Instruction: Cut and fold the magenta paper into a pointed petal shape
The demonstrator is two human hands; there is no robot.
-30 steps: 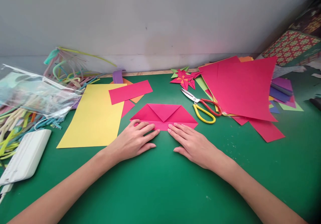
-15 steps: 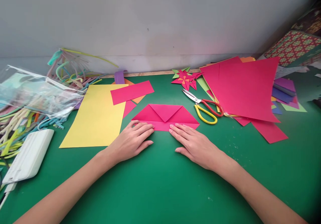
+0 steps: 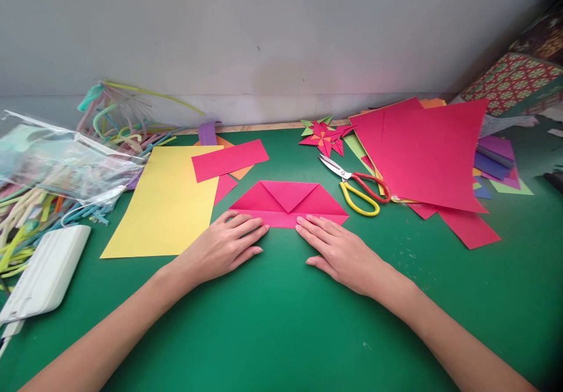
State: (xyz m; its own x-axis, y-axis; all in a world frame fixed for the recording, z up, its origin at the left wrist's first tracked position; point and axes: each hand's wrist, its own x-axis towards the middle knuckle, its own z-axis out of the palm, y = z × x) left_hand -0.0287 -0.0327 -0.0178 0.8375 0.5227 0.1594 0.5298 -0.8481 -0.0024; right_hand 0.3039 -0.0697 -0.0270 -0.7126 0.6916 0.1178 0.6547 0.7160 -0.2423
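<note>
Pressing the fold flat

My left hand [image 3: 224,245] and right hand [image 3: 341,251] lie open, fingertips pinning the pink folded paper's [image 3: 288,203] near edge to the bench [image 3: 281,321], left of the scissors [image 3: 356,188].

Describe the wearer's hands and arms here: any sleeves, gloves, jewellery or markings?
Both forearms are bare to the frame edge, with no sleeves visible. The left hand and right hand wear no gloves, and no rings, watch or bracelet show. Fingernails look short and unpainted. No markings are visible.

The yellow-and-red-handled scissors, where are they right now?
In the head view, the yellow-and-red-handled scissors lie on the green table, right of the folded pink paper, beside the stack of pink sheets.
</note>
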